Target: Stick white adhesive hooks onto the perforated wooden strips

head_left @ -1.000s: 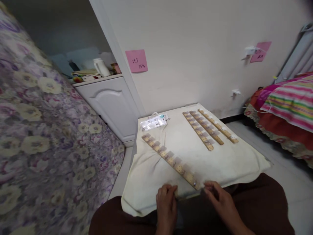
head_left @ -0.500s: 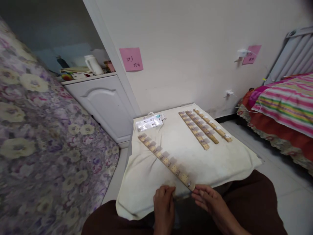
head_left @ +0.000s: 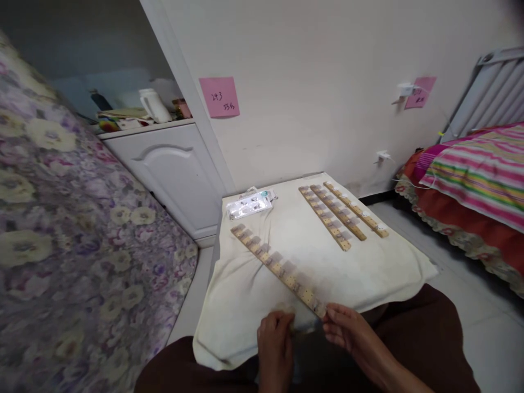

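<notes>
A long wooden strip [head_left: 279, 269] with small pieces along it lies slantwise on the cream cloth [head_left: 241, 305]. My right hand [head_left: 344, 327] pinches its near end at the cloth's front edge. To the left of that end, my left hand [head_left: 276, 333] rests on the front edge with fingers curled; what they hold, if anything, is too small to make out. Three more strips lie at the right: an inner one [head_left: 325, 218], a middle one [head_left: 338, 212] and an outer one [head_left: 355, 208] with white pieces. A clear package [head_left: 250, 205] lies at the back left.
A floral curtain [head_left: 123, 262] hangs at the left beside a white cabinet [head_left: 172, 174] with a white jug [head_left: 154, 106] on it. Behind the table is a wall with pink notes [head_left: 219, 97]. A bed [head_left: 483, 164] stands at the right.
My right hand has shifted slightly, its fingers now closer together around the strip's near end. The left hand and the strips have hardly moved.
</notes>
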{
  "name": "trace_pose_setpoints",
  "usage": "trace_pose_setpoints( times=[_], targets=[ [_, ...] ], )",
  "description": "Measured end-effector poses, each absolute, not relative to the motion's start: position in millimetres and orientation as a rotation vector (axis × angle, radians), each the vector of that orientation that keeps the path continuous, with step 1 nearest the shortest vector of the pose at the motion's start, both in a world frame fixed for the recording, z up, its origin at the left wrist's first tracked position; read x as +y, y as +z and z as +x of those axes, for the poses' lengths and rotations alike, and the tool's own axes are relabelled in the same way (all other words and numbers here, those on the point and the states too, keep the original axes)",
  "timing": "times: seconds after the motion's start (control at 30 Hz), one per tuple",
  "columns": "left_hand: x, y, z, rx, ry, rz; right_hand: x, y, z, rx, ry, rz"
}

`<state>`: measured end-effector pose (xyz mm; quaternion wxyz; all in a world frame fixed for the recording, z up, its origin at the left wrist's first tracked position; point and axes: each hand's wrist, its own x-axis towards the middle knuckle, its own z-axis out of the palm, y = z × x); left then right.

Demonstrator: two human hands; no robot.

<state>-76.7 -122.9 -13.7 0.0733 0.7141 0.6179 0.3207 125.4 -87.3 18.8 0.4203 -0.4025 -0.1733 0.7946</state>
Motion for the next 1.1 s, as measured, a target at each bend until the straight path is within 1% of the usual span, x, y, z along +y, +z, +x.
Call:
trace_pose_setpoints(
  times=[0.27,0.6,0.87,1.1],
  targets=[
    [-122.4,-25.3,-78.0,1.855,1.040,2.131,-83.2,22.2,122.6,-0.467,1.949,-1.135],
    [-124.8,-13.6,-80.1,1.828,0.962,2.152,-83.6,12.3,121.1,-0.455,1.976,-0.952],
    [-124.8,-28.2,-77.1,1.849,1.101,2.107,-80.1,8.1,121.0,-0.532,2.014,-0.937],
    [-124.6,-30.6,-77.3,1.867,1.089,2.092,-75.7,8.8,117.5,-0.606,2.048,-0.888]
  ],
)
